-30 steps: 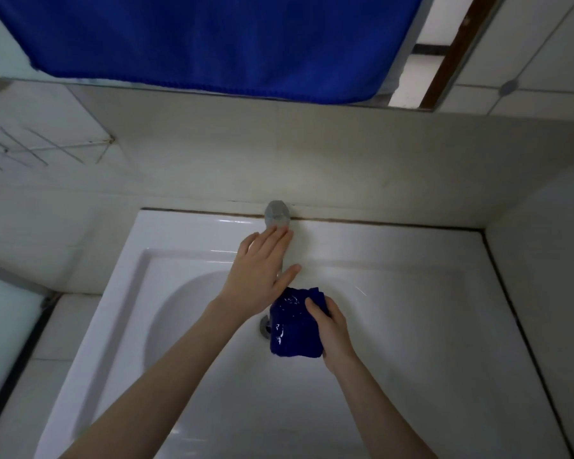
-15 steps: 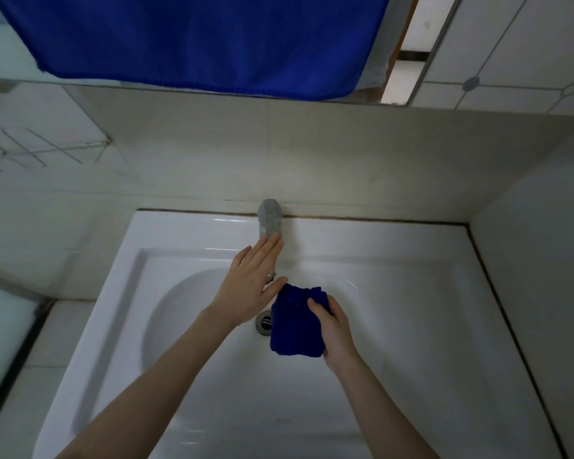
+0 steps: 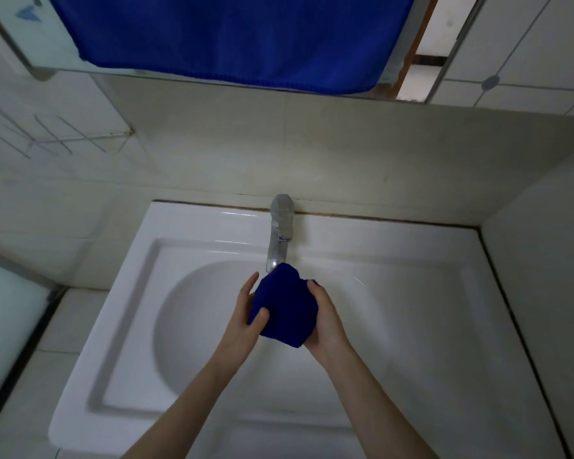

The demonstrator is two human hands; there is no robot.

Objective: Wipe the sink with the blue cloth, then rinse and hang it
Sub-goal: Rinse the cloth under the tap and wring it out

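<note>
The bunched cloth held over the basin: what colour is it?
Plain deep blue, no pattern; the cloth shows best in the head view.

Both forearms are reaching forward and converging. The left hand point(image 3: 242, 313) is gripping the blue cloth point(image 3: 285, 309), thumb pressing on its front; the right hand point(image 3: 325, 323) is cupping its other side.

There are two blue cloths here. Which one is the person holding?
The small bunched cloth by the tap, gripped by the left hand and right hand over the sink. The large cloth hangs spread flat above, untouched.
</note>
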